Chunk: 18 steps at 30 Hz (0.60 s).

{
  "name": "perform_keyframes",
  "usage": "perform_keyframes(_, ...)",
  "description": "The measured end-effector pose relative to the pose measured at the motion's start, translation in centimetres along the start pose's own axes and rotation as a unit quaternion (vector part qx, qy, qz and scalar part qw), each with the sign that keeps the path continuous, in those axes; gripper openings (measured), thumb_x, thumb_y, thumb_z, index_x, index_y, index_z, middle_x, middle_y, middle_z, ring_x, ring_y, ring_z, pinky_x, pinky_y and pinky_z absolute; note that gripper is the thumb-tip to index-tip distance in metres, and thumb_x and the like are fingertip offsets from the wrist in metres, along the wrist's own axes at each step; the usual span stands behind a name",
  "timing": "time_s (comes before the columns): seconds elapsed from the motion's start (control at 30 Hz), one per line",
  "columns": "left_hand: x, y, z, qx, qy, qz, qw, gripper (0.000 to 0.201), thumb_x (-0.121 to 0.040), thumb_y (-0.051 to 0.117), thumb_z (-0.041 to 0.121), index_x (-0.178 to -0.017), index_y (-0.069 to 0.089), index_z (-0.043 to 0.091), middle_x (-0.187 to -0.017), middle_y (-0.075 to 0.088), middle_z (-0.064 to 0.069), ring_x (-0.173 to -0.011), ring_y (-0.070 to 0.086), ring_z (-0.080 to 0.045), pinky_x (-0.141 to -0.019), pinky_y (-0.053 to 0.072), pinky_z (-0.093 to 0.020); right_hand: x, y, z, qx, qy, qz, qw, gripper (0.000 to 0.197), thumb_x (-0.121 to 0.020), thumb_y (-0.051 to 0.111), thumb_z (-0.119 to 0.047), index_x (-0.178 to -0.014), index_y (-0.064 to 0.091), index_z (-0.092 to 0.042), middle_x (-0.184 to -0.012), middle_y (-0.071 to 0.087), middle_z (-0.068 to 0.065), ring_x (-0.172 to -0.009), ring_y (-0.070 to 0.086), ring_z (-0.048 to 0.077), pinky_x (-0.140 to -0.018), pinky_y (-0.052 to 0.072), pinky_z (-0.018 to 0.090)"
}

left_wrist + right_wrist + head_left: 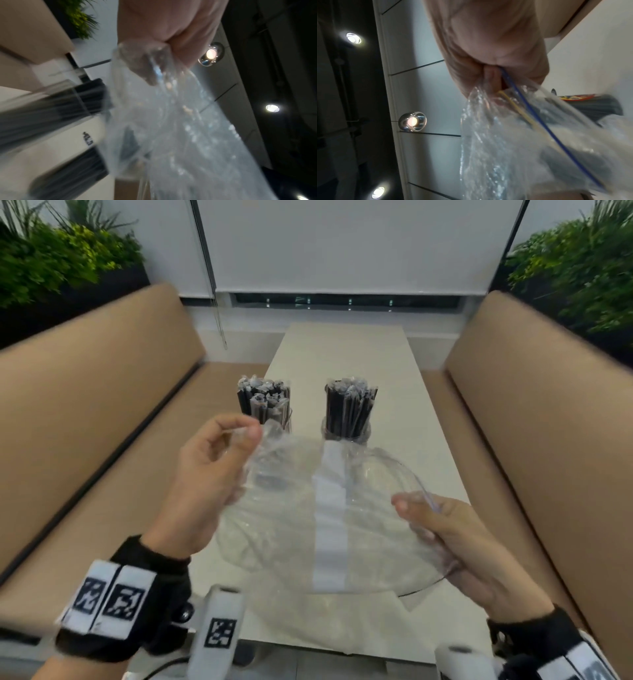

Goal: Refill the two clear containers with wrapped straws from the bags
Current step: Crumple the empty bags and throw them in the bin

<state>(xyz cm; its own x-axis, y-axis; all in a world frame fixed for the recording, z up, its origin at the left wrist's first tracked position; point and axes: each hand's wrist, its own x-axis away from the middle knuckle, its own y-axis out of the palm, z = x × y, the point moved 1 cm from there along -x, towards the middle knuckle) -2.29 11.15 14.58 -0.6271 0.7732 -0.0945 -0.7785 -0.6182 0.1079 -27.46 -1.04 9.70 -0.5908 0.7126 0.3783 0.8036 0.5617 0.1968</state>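
Note:
Two clear containers stand side by side on the pale table (404,419), each packed with upright black wrapped straws: the left container (264,402) and the right container (349,409). In front of them I hold a clear plastic zip bag (301,518) with a white strip, spread in the air. My left hand (219,460) pinches its upper left corner (147,63). My right hand (442,525) grips its right edge at the blue and yellow zip seal (518,108). No straws show inside the bag. The containers appear blurred in the left wrist view (51,102).
Tan padded benches run along both sides of the table, the left bench (85,412) and the right bench (548,412). Green plants (51,258) stand behind each bench. A white roller blind (349,244) hangs at the far end. A second clear bag (342,621) lies flat on the table's near end.

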Motion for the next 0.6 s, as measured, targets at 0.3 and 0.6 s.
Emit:
perform_keyframes(0.3, 5.6, -2.6, -11.0, -0.647, 0.109, -0.158, 0.738, 0.068, -0.084, 0.038, 0.069, -0.143, 0.042, 0.035, -0.156, 0.034, -0.008, -0.134, 0.045, -0.028, -0.104, 0.039, -0.051, -4.7, 3.3, 11.1, 0.266, -0.03, 0.225, 0.937, 0.046, -0.082, 0.076, -0.027, -0.12, 0.051, -0.019, -0.104, 0.05, 0.005, -0.093, 0.052, 0.018, -0.076, 0.042, 0.026)
perform_keyframes(0.6, 3.5, -1.5, -18.8, -0.636, -0.11, -0.198, 0.737, 0.139, -0.061, 0.069, 0.076, -0.143, -0.036, 0.037, -0.161, -0.025, -0.018, -0.141, 0.03, -0.039, -0.107, 0.03, -0.058, -7.9, 6.4, 12.0, 0.033, 0.083, 0.045, 0.995, 0.027, -0.087, 0.062, -0.009, -0.114, 0.058, -0.008, -0.092, 0.065, 0.008, -0.068, 0.061, 0.016, -0.054, 0.046, 0.024)
